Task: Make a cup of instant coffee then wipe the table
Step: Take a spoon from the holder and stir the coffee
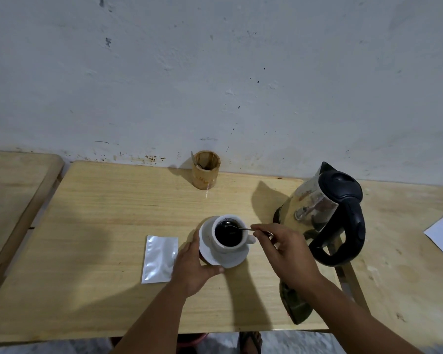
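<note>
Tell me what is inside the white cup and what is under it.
The white cup holds dark coffee and the bowl of a spoon, pinched by the right hand. Under it sits a white saucer; the cup's bottom is hidden.

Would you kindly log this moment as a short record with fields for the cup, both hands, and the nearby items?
cup: white cup full of dark coffee, on a saucer
right hand: right hand pinches a spoon, bowl in the coffee
left hand: left hand holds the saucer's edge
sachet: silver sachet flat, left of the saucer
kettle: kettle right of the cup
holder: wooden holder by the wall
cloth: dark cloth near the table's front edge
</note>
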